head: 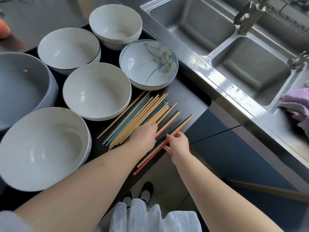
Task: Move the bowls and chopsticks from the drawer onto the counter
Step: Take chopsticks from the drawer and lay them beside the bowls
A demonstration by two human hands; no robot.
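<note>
Chopsticks (147,121) in tan, teal, dark and red lay fanned in a loose row on the dark surface (189,96), their near ends reaching past its front edge. The left hand (144,135) lay palm down on the middle of the row, fingers fairly straight and pressing on the sticks. The right hand (178,143) was at the row's right side, its fingertips pinching the outermost red and dark sticks. Six bowls stood on the same surface beyond and left of the chopsticks: a flower-painted bowl (148,64) just past their far tips, a plain white bowl (97,91) touching close beside them, a large white bowl (43,148) nearest the person, a dark-rimmed bowl (68,49), a deep white bowl (115,25) at the back, and a big grey bowl (23,87) at the left edge. To the right sat a steel double sink (234,52), with a purple cloth (296,106) on its rim.
</note>
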